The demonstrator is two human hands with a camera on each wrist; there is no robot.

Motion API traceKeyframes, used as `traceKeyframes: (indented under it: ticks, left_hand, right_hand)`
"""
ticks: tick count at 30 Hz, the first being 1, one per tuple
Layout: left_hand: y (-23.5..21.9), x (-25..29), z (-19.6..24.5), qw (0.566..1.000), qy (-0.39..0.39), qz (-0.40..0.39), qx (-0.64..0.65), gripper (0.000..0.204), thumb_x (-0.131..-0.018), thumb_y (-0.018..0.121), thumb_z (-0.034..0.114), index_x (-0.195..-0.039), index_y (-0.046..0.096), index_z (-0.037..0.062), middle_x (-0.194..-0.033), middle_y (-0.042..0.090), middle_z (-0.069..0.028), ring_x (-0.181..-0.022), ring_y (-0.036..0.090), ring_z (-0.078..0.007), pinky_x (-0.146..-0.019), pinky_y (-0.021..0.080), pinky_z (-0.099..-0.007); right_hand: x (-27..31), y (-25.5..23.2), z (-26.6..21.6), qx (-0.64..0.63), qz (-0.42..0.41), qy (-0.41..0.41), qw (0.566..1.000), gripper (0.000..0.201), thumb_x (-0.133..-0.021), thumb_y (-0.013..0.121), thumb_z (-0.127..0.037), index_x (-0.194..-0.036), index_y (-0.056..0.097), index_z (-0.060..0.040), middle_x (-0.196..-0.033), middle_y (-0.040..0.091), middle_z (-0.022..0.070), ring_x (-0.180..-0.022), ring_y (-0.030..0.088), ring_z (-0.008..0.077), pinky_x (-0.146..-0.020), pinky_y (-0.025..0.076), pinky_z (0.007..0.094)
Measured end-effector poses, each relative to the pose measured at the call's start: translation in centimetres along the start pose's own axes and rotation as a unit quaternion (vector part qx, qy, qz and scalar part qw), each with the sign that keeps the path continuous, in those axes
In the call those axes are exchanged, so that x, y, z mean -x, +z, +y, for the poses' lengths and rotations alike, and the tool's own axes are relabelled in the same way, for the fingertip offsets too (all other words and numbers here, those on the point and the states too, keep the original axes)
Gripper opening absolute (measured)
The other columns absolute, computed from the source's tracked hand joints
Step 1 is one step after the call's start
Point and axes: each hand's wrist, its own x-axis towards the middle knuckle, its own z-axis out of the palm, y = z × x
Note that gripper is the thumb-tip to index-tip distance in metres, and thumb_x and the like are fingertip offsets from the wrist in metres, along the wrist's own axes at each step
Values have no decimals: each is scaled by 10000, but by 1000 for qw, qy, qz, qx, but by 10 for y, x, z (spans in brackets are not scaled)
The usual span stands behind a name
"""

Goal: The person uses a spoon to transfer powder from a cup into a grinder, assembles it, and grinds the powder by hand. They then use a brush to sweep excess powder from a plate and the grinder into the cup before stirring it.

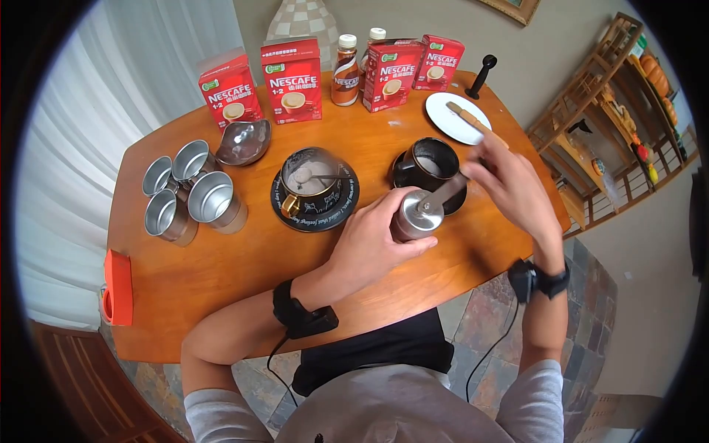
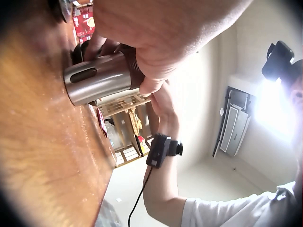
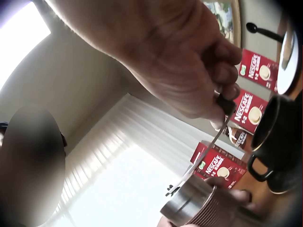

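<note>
My left hand (image 1: 373, 240) grips a manual coffee grinder (image 1: 421, 210) round its upper body, near the front of the table. In the left wrist view the steel lower body of the grinder (image 2: 102, 78), with an oval window, stands close over the wood. Out from its lid runs a flat crank arm (image 1: 447, 190). My right hand (image 1: 517, 188) holds the dark knob (image 3: 226, 104) at the end of that crank, fingers curled round it. Just behind the grinder is a black cup (image 1: 413, 171) on a dark saucer (image 1: 459, 201), partly hidden by the crank.
To the left, a black cup (image 1: 317, 204) holding a spoon (image 1: 334, 176) stands on a lettered saucer (image 1: 336, 219). Several steel mugs (image 1: 221, 210) and a dark bowl (image 1: 244, 144) lie further left. Behind are red Nescafe boxes (image 1: 293, 85), bottles (image 1: 346, 74) and a white plate (image 1: 443, 125).
</note>
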Motion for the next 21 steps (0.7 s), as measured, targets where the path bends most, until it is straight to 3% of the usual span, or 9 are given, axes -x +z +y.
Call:
traceKeyframes:
  ticks: [5, 6, 9, 10, 13, 14, 16, 18, 21]
  left_hand:
    - [0, 0, 1, 1000, 11, 7, -7, 636, -825, 905, 204, -1356, 601, 32, -1138, 741, -130, -1067, 727, -195, -949, 556, -340]
    - [0, 1, 4, 1000, 9, 6, -7, 631, -828, 901, 192, -1361, 601, 35, -1146, 742, -116, -1072, 720, -178, -952, 555, -333]
    - [2, 0, -4, 999, 36, 20, 11, 610, -826, 888, 218, -1336, 596, 53, -1144, 750, -164, -1025, 754, -314, -880, 588, -398]
    - [1, 1, -1, 1000, -2, 1, 17, 614, -834, 881, 140, -1369, 599, 35, -1164, 737, -72, -1057, 693, -126, -934, 554, -307]
    - [3, 1, 0, 999, -3, 14, 34, 583, -818, 867, 180, -1327, 607, 66, -1136, 754, -161, -1009, 751, -323, -857, 581, -410]
    - [2, 1, -1, 1000, 9, 8, 23, 592, -849, 845, 194, -1359, 578, 52, -1140, 742, -168, -1013, 741, -329, -871, 570, -409]
    - [-9, 8, 3, 992, 97, 5, 77, 591, -887, 823, 216, -1386, 555, 48, -1168, 717, -170, -1067, 714, -319, -917, 550, -391]
    - [-15, 11, -5, 982, 107, -27, 152, 583, -874, 833, 221, -1362, 571, 39, -1170, 718, -174, -1076, 711, -319, -930, 547, -397]
    - [-8, 13, -18, 982, 94, -21, 162, 573, -854, 848, 227, -1326, 594, 26, -1175, 720, -181, -1088, 708, -320, -950, 543, -408]
  right_hand:
    - [74, -25, -19, -23, -67, 48, 996, 261, -971, 754, -267, -1047, 613, -61, -857, 722, 135, -754, 708, 353, -650, 528, 419]
    - [84, -29, -27, -24, -90, 6, 996, 263, -964, 759, -272, -1044, 614, -68, -856, 720, 130, -737, 704, 354, -636, 528, 422]
    - [98, -29, -58, -21, -153, -132, 979, 245, -940, 773, -266, -1023, 613, -99, -871, 705, 105, -736, 702, 343, -595, 531, 432]
    - [95, -25, -69, -27, -165, -162, 973, 252, -934, 773, -267, -1019, 608, -96, -880, 696, 97, -746, 702, 339, -590, 528, 434]
    - [75, -7, -96, -37, -191, -242, 951, 261, -914, 773, -239, -1010, 595, -73, -886, 669, 98, -756, 696, 328, -576, 512, 445]
    - [65, -1, -105, -39, -198, -266, 942, 262, -908, 773, -225, -1007, 591, -64, -884, 661, 103, -755, 693, 325, -571, 506, 449]
    - [43, 34, -109, -50, -87, -341, 935, 258, -904, 761, -207, -997, 585, -43, -836, 655, 114, -725, 684, 344, -570, 500, 467]
    - [22, 50, -118, -50, -60, -352, 933, 258, -917, 753, -228, -1027, 593, -58, -812, 666, 120, -706, 680, 366, -578, 500, 481]
    - [-8, 55, -127, -31, -103, -299, 948, 263, -952, 742, -284, -1096, 613, -105, -812, 701, 127, -706, 683, 398, -598, 506, 495]
